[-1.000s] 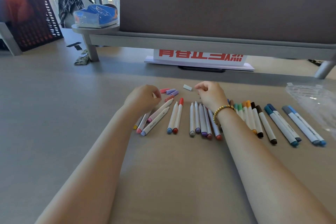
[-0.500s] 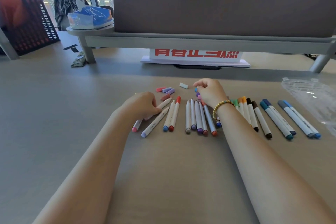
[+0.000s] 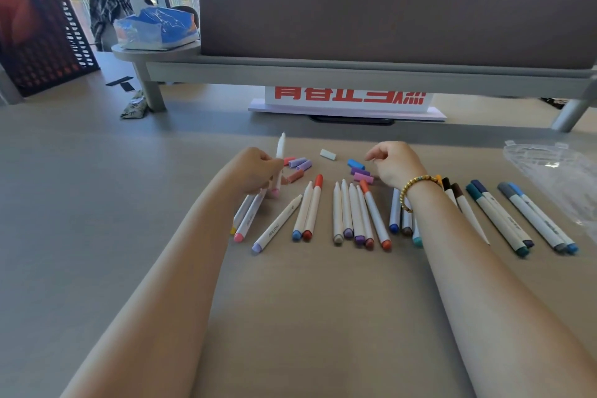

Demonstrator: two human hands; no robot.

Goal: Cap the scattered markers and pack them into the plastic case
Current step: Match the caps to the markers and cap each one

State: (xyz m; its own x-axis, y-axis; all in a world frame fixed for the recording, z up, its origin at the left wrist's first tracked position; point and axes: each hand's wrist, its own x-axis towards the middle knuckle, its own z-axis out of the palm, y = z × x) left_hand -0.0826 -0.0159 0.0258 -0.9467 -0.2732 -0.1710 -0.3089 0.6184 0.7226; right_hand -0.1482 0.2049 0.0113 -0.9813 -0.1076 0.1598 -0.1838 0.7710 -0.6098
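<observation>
Broad tan desk (image 3: 97,203) under a grey partition, window upper left. Left of centre: left hand (image 3: 255,171) pinching a slim white marker with a pink end (image 3: 279,161), nearly upright, tip uncapped. Centre: loose pastel plastic caps (image 3: 298,163) beside more white markers lying in a row (image 3: 352,213). Right hand (image 3: 395,165) with loosely curled fingers, holding nothing, near a blue cap (image 3: 355,164). Far right: clear plastic case (image 3: 555,171), crinkly. Light, stiff, smooth barrels, likely best gripped mid-barrel; tiny caps apt to roll or slip
</observation>
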